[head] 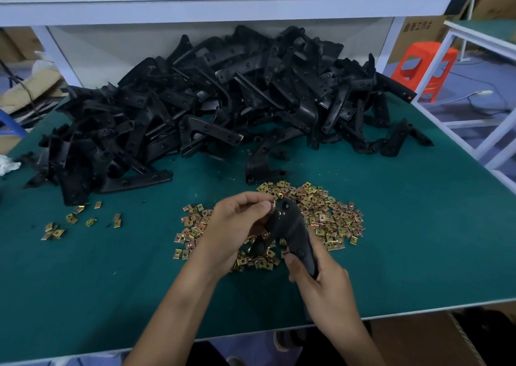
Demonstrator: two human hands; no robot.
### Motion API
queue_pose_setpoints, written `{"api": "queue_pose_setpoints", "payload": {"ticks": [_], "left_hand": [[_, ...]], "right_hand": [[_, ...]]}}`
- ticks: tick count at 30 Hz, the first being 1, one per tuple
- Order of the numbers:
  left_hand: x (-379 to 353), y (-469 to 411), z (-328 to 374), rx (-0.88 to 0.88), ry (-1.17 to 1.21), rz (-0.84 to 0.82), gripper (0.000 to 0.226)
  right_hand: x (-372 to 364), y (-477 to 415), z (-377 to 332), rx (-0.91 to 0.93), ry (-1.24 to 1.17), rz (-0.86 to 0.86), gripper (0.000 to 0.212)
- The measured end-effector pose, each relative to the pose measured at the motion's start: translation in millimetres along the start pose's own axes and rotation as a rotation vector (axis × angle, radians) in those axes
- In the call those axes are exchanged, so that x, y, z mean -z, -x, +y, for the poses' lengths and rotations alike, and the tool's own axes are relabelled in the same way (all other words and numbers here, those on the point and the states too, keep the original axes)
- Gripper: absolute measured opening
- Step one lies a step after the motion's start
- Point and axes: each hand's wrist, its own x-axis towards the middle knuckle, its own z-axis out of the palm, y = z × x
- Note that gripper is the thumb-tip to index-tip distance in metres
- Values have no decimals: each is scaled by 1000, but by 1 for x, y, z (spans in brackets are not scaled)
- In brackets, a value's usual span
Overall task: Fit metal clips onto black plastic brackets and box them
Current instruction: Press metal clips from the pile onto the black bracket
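The brackets (212, 97) are black, heaped on a dark green worktop (418, 226). The clips (329, 215) are brassy gold. A stool (424, 69) is bright orange-red.

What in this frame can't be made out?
Head view only:
- Whether the clip is seated on the bracket: fingers of the left hand cover the joint.
- The bracket's near end: wrapped by the right hand.
- The cardboard under the table: cut off by table edge and frame bottom.
- Count in the bracket pile: parts bury each other.
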Motion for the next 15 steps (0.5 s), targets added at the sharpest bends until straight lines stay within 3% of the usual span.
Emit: {"api": "queue_pose_setpoints", "payload": {"ticks": [8, 15], "left_hand": [[-3, 0, 0, -55, -192, 36, 11], [-5, 1, 7, -54, -313, -64, 10]], "right_hand": [[0, 0, 0, -28, -6, 7, 49], [-2, -2, 3, -47, 6, 33, 50]]}}
